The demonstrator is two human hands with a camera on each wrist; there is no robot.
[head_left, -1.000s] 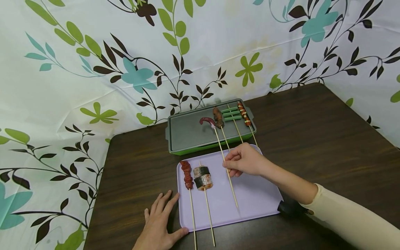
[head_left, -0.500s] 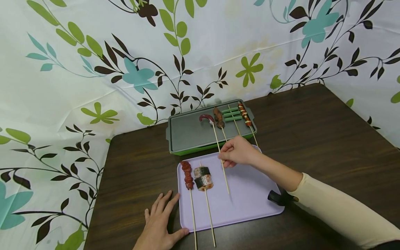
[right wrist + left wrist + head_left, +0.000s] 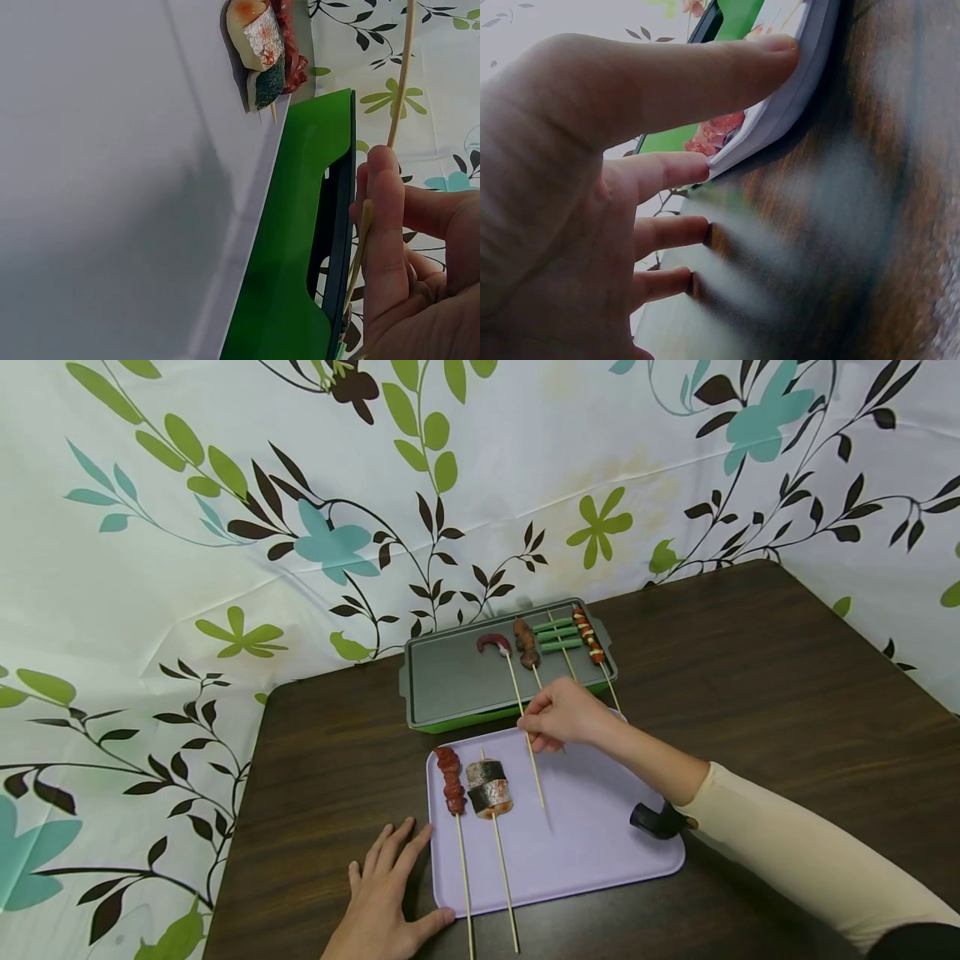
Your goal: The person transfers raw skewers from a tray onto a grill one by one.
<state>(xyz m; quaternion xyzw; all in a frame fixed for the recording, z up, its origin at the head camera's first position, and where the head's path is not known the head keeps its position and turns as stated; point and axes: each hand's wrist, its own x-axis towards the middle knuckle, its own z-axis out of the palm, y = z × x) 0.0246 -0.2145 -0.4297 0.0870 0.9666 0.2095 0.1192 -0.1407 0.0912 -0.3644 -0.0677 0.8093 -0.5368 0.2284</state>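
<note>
Your right hand (image 3: pixel 564 714) had a pinch grip on the stick of the octopus skewer (image 3: pixel 517 693), fingers (image 3: pixel 386 225) curled round it approx. mid-length; the right wrist view showed the stick running up past your fingertip. The red curled piece at the skewer's far end sat on the grill plate (image 3: pixel 450 681), w/ the near end of the stick reaching out over the lavender tray (image 3: pixel 600 852). The hand itself was over the tray's far edge, just in front of the grill.

Your left hand (image 3: pixel 386 902) lay flat on the bench (image 3: pixel 750 693), fingers straight and spread, gripping nothing; thumb and forefinger touched the tray's near-left corner (image 3: pixel 780 120).

On the grill, right of your skewer: a brown meat skewer (image 3: pixel 527 643), a green-bean skewer (image 3: pixel 557 635), and a red-and-yellow skewer (image 3: pixel 587 635), all side by side, sticks pointing back toward you over the grill's green front edge.

On the tray, left part: a dark red meat skewer (image 3: pixel 452 781) and, touching or just beside it, a fish roll skewer (image 3: pixel 488 787) w/ a dark band round it. Both sticks overhung the tray's near edge.

A small black thing (image 3: pixel 652 821) showed under your right forearm at the tray's right side; couldn't tell what it was. Leaf-print cloth (image 3: pixel 225 527) hung behind the bench.
</note>
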